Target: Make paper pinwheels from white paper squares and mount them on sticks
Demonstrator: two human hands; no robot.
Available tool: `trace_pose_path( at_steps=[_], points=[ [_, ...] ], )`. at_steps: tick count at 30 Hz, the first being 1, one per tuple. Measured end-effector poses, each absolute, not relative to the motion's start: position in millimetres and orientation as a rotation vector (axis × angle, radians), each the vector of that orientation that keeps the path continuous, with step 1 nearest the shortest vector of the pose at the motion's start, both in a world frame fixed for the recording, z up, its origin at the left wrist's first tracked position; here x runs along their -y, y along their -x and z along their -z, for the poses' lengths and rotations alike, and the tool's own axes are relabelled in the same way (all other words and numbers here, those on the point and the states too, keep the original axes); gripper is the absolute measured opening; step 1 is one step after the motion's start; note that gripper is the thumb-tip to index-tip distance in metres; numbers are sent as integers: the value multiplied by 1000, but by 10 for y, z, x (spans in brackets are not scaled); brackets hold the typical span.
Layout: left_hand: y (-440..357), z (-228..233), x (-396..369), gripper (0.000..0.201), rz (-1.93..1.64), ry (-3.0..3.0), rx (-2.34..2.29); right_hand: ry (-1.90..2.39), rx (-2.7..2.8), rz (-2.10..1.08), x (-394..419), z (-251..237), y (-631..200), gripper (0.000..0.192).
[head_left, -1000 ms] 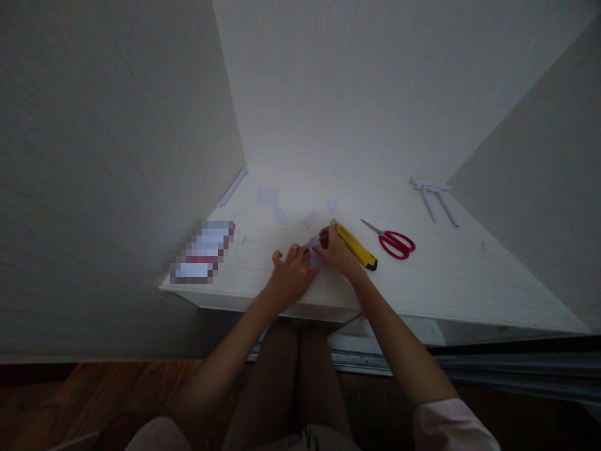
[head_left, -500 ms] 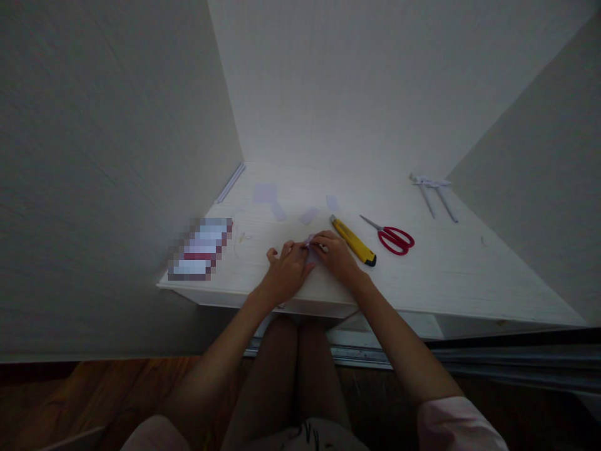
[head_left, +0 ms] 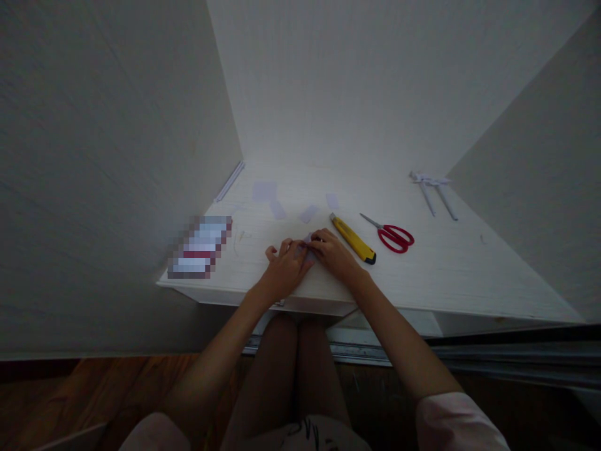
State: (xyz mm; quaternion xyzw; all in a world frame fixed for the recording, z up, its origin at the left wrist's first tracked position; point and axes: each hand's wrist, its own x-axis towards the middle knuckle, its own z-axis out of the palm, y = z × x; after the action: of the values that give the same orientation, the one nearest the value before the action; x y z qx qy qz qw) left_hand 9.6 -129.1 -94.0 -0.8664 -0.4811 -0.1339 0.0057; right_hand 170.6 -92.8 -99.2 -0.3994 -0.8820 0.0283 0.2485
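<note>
Close together near the front of the white desk, my left hand (head_left: 287, 266) and my right hand (head_left: 331, 250) pinch a small piece of pale paper (head_left: 308, 238) between them. Fingers of both hands cover most of the paper, so its shape is hard to make out. Just right of my right hand lies a yellow box cutter (head_left: 353, 238) with a black end. Beyond it rest scissors with red handles (head_left: 395, 238), blades pointing to the back left. Several pale paper pieces (head_left: 265, 191) lie flat behind my hands.
On the left is a blurred-out rectangular object (head_left: 200, 247). Rolled paper sticks (head_left: 230, 181) lie along the left wall. At the back right stands a paper piece with two rolled legs (head_left: 434, 188). Walls (head_left: 328, 81) enclose the desk's back and sides.
My hands stay nearly in place, with slight finger shifts on the paper. The whole view has moved very slightly; nothing else has visibly moved.
</note>
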Motion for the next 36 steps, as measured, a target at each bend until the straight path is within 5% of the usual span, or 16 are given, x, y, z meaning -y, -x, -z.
trace_pose_path(
  at_steps=[36],
  points=[
    [-1, 825, 1020, 32, 373, 2907, 1349, 1130, 2491, -104, 844, 903, -1822, 23]
  ],
)
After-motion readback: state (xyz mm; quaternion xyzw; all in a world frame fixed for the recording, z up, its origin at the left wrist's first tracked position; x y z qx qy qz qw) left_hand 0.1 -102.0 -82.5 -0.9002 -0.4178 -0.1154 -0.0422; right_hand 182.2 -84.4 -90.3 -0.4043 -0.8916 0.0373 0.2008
